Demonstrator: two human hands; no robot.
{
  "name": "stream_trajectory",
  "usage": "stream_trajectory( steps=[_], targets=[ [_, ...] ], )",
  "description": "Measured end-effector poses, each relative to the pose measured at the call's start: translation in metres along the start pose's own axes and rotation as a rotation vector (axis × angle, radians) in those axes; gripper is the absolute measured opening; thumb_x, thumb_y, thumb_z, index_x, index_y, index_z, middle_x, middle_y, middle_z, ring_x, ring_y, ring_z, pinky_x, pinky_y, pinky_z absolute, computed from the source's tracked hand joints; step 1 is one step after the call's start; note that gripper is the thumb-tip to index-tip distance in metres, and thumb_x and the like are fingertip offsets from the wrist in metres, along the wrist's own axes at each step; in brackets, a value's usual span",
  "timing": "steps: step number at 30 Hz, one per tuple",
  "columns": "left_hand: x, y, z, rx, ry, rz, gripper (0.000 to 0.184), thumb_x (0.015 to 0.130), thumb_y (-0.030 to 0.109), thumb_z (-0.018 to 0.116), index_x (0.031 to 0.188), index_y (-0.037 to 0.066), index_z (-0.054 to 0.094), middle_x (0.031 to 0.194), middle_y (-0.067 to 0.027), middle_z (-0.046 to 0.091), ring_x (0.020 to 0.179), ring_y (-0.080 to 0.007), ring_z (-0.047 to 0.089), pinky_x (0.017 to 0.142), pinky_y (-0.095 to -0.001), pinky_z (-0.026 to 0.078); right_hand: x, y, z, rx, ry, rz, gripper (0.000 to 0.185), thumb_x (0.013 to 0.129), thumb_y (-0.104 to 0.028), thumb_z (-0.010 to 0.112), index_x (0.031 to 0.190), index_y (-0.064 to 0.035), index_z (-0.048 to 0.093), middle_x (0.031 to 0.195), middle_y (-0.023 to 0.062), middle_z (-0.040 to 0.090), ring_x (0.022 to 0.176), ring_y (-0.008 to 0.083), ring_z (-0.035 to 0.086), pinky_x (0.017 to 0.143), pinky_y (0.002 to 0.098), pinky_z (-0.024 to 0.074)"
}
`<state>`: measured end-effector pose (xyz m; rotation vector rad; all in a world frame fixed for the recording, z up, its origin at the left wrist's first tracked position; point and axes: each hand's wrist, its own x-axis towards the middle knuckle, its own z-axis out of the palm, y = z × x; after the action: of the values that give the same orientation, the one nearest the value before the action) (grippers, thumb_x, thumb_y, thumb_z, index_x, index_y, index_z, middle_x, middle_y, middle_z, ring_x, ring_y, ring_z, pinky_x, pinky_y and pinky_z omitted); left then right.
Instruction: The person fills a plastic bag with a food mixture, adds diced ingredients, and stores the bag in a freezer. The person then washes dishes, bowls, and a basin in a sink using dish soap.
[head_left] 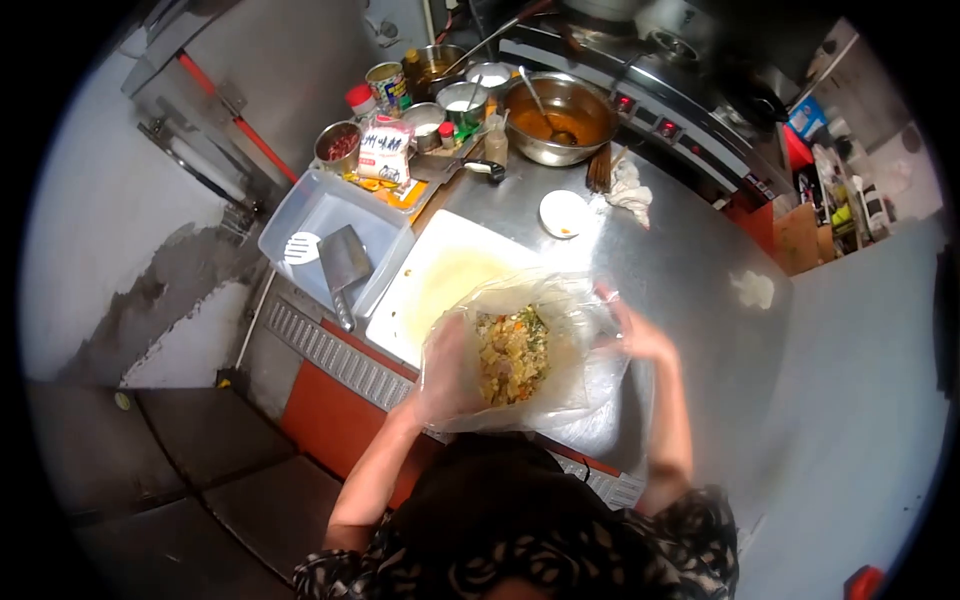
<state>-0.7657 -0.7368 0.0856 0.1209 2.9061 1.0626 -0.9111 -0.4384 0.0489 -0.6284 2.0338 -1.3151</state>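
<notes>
In the head view, holding the right side of a clear plastic bag (578, 375) with the right hand (640, 338), fingers closed on its edge. Touching the left side with the left hand (447, 375), seen blurred through the plastic; impossible to tell whether closed on it or open against it. Inside the bag, between the two hands, a chopped food mix (514, 355) in yellow, green and orange. Beneath and just beyond, a white cutting board (450, 240) on the metal worktop (700, 255). To the left of the board, a translucent bin (388, 228) with a cleaver (345, 259) and a white slotted utensil (301, 248). Farther back, a small white bowl (564, 212), a crumpled cloth (630, 190), and a large steel bowl (558, 152) of orange-brown liquid with a ladle (535, 95) in it.
</notes>
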Motion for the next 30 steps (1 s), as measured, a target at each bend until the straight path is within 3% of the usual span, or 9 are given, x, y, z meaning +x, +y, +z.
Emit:
stream_trajectory(
  steps=[4,8,11,15,18,19,23,26,30],
  targets=[
    [0.03,-0.001,0.035,0.213,-0.026,0.025,0.108,0.054,0.042,0.077,0.13,-0.012,0.021,0.134,-0.0317,0.025,0.125,-0.0425,0.026,0.104,-0.0437,0.025,-0.044,-0.046,0.07,-0.565,0.119,0.026,0.097,0.06,-0.025,0.076,0.138,-0.0058,0.022,0.141,0.0205,0.021,0.129,0.0382,0.024,0.105,0.0447,0.0242],
    [0.055,-0.021,0.07,-0.112,-0.04,-0.095,0.072,0.062,0.028,0.077,0.119,-0.002,0.045,0.098,-0.0156,0.059,0.092,-0.0225,0.055,0.085,-0.0342,0.042,0.003,-0.014,0.114,-0.668,0.298,-0.018,0.094,0.059,-0.031,0.075,0.135,-0.0043,0.027,0.134,0.0237,0.032,0.123,0.0391,0.034,0.107,0.0442,0.0163],
    [0.059,-0.014,0.07,-0.693,-0.059,-0.197,0.03,0.078,0.012,0.062,0.105,0.0,0.056,0.089,-0.0083,0.061,0.081,-0.0138,0.055,0.072,-0.0272,0.045,0.04,0.017,0.134,-0.538,0.414,-0.194,0.079,0.067,-0.03,0.071,0.131,-0.0028,0.034,0.128,0.0246,0.04,0.129,0.0366,0.025,0.106,0.0484,0.0178],
    [0.053,-0.043,0.097,-1.36,0.004,0.047,0.024,0.084,0.012,0.054,0.105,0.001,0.057,0.105,-0.0082,0.057,0.093,-0.0162,0.053,0.078,-0.0285,0.045,0.034,-0.009,0.148,-0.161,0.626,-0.458,0.038,0.074,-0.015,0.061,0.11,-0.0037,0.055,0.102,0.0189,0.058,0.1,0.0352,0.051,0.094,0.0427,0.0348],
    [0.047,-0.051,0.102,-0.687,0.298,0.507,0.029,0.083,0.009,0.053,0.111,0.001,0.054,0.111,-0.0091,0.053,0.102,-0.0184,0.051,0.085,-0.0284,0.044,0.026,-0.032,0.159,0.075,0.752,-0.398,0.029,0.074,-0.009,0.059,0.102,-0.0033,0.061,0.096,0.0157,0.061,0.09,0.0299,0.055,0.083,0.0368,0.0412],
    [0.043,-0.038,0.085,-0.594,0.054,0.163,0.038,0.08,0.007,0.057,0.117,0.0,0.05,0.115,-0.0118,0.051,0.109,-0.0237,0.048,0.093,-0.0314,0.04,0.028,-0.025,0.163,0.202,0.742,-0.342,0.027,0.076,-0.009,0.058,0.101,-0.0022,0.061,0.094,0.0145,0.062,0.09,0.0276,0.056,0.081,0.0356,0.0419],
    [0.028,-0.027,0.038,-0.579,0.14,0.283,0.049,0.07,0.018,0.068,0.116,0.009,0.056,0.131,-0.0182,0.037,0.125,-0.0355,0.03,0.102,-0.0385,0.029,0.037,-0.008,0.175,0.838,0.729,-0.181,0.019,0.082,-0.008,0.053,0.096,0.001,0.062,0.088,0.011,0.064,0.09,0.0221,0.056,0.078,0.0318,0.0437],
    [0.034,-0.033,0.038,-0.13,-0.285,0.143,0.07,0.065,0.016,0.072,0.128,0.01,0.042,0.129,-0.0174,0.042,0.121,-0.0291,0.037,0.104,-0.0439,0.026,0.036,-0.035,0.17,0.805,0.786,-0.182,0.02,0.085,-0.008,0.05,0.1,0.0013,0.059,0.095,0.0115,0.061,0.092,0.02,0.055,0.076,0.0311,0.0447],
    [0.05,-0.02,0.081,0.028,-0.283,0.211,0.062,0.071,0.038,0.065,0.119,0.003,0.05,0.127,-0.0177,0.043,0.115,-0.0366,0.04,0.103,-0.0512,0.017,0.014,-0.097,0.173,0.18,0.908,-0.363,0.022,0.08,-0.003,0.054,0.102,0.0013,0.056,0.099,0.0105,0.058,0.092,0.0167,0.053,0.077,0.0277,0.0421]
  ],
)
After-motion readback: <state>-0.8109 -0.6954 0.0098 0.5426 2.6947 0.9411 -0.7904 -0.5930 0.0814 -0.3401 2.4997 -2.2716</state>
